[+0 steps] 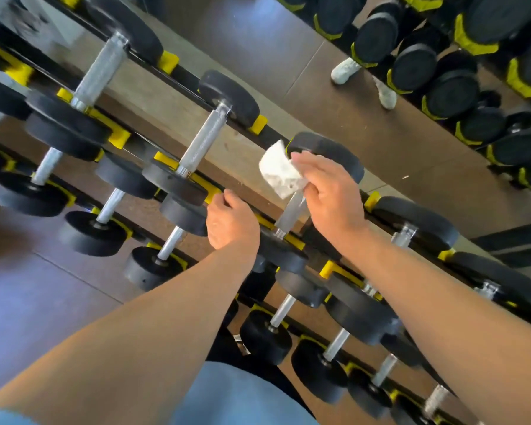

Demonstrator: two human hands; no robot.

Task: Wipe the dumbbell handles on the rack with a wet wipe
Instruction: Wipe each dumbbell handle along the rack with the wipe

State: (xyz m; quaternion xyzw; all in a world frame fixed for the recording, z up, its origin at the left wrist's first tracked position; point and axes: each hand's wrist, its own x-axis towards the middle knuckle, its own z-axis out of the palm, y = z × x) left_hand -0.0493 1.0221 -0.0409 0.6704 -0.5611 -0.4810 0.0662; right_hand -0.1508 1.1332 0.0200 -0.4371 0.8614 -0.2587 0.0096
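A black rack with yellow cradles (259, 124) runs diagonally across the head view and carries several black dumbbells with knurled silver handles. My right hand (328, 191) pinches a crumpled white wet wipe (281, 171) just above the upper end of one silver handle (290, 214) on the top tier. My left hand (230, 223) rests curled on the rack's front rail beside that dumbbell's near head, with nothing visible in it. Another bare handle (201, 141) lies one place to the left.
A lower tier holds smaller dumbbells (284, 311) near my legs. A mirror behind the rack reflects more dumbbells (451, 90) and white shoes (347, 70). Brown floor (59, 302) lies at left.
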